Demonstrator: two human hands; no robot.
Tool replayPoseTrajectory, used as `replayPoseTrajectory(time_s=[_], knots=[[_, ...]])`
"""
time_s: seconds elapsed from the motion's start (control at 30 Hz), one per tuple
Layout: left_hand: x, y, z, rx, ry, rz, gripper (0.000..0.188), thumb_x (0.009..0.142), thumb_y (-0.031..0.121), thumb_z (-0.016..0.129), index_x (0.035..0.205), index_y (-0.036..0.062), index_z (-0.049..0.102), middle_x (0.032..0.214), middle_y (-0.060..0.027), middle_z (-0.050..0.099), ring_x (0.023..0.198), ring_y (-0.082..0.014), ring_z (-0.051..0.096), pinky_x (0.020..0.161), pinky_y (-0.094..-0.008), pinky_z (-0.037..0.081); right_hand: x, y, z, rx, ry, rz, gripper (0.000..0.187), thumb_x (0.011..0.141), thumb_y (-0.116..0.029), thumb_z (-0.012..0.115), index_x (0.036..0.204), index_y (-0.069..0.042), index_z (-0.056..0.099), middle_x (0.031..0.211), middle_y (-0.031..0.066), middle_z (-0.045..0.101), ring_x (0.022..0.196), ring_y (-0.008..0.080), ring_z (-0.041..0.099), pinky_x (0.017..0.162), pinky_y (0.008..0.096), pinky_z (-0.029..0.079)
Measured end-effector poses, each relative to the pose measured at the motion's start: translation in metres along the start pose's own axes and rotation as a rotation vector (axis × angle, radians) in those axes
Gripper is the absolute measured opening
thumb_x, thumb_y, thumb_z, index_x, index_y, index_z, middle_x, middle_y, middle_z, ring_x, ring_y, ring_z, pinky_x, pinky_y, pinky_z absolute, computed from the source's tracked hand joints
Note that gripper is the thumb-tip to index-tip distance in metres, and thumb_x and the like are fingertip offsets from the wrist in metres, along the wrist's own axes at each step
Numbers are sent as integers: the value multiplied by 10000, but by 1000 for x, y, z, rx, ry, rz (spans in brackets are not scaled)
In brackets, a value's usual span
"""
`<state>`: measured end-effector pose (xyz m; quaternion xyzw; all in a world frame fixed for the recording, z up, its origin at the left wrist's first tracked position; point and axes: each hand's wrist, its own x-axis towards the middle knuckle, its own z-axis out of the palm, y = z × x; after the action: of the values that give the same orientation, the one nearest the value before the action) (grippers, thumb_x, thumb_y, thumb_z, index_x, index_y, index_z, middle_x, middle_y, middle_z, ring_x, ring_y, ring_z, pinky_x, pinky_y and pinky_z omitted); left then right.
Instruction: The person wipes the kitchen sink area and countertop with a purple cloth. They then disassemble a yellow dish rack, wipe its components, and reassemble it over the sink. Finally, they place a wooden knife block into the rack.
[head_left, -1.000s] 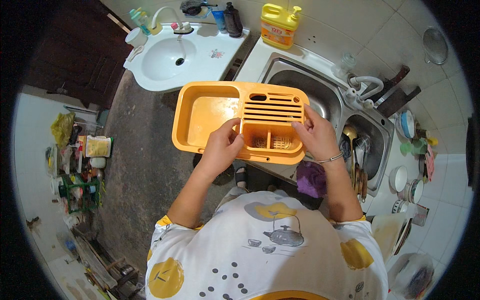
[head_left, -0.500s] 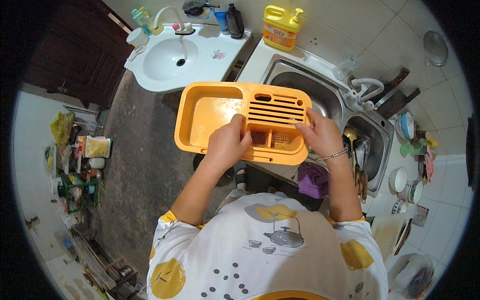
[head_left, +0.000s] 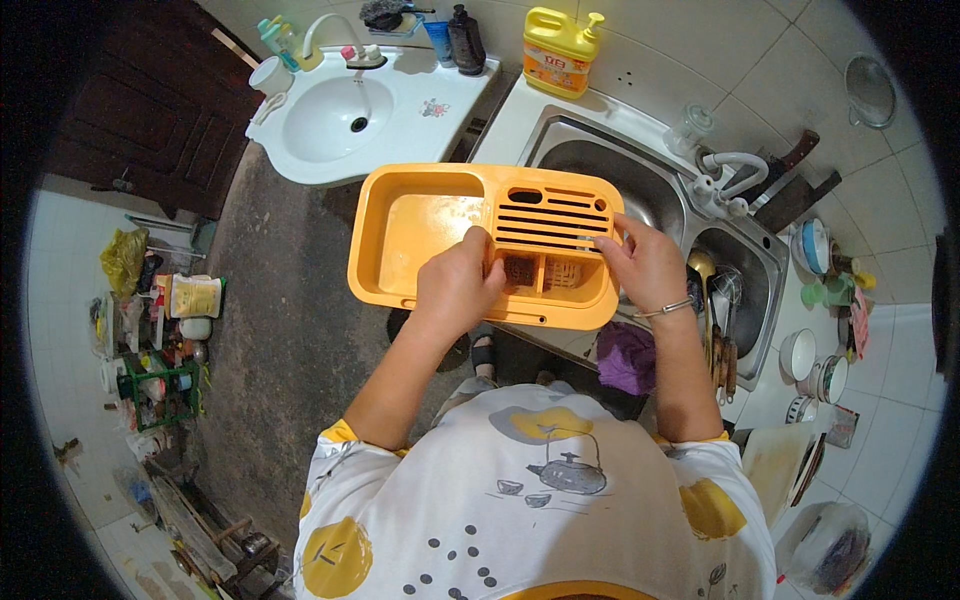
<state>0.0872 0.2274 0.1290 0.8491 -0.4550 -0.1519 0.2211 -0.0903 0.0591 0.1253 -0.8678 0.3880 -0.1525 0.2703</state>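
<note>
- Head view: orange rack (head_left: 418, 235) overlaps the steel sink (head_left: 655, 205)'s left edge in view.
- Left hand (head_left: 455, 282) pinches the rack's inner divider, farther from the sink.
- Right hand (head_left: 648, 268) grips the rack's end nearest the sink.
- Yellow jug (head_left: 558, 55) stands just beyond the sink.

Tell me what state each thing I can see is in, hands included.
Left hand, closed on the middle of the rack
Right hand, gripping its right end
Orange rack, held open side up
Yellow pump bottle, upright
Dark bottle, upright
Purple cloth, crumpled
Cooking utensils, lying in the steel sink, handles toward the person
Mesh strainer, hanging on the wall
</note>
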Motion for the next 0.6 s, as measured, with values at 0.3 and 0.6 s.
replayPoseTrajectory(time_s=[0.3, 0.6], knots=[[26, -9, -5, 74, 248, 365, 471, 800, 198, 688, 1239, 102, 546, 1217, -164, 543, 1107, -334, 533, 927, -418, 441, 28, 22, 9, -39, 140, -272, 476, 796, -234, 686, 1235, -88, 576, 1250, 223, 519, 1156, 386, 490, 980, 432, 405], [34, -30, 2, -168, 187, 339, 517, 813, 166, 666, 1299, 94, 503, 1363, -212, 414, 1261, -385, 396, 1044, -447, 339, 14, -3, 0, -128, 2, -489, 476, 671, -237, 772, 1106, -129, 613, 1426, 174, 357, 1320, 387, 314, 1085, 495, 253]])
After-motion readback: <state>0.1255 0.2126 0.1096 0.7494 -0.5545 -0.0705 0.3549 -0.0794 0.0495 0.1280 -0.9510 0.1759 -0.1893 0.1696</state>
